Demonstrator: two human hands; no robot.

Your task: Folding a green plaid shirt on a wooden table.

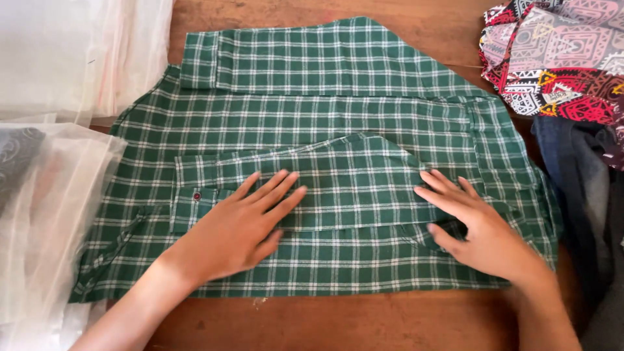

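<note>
The green checked shirt (338, 97) lies flat mid-table (390, 322). Left hand (237, 227) and right hand (478, 227) press a folded sleeve (344, 185), fingers spread flat, gripping nothing. The sleeve could slip crooked if either palm drags; plastic bags (52, 214) at left might snag.

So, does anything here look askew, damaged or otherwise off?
Nothing stands out. The green checked shirt lies flat on the wooden table, both sleeves folded across it, with the left hand and right hand pressed flat on the lower sleeve.
</note>
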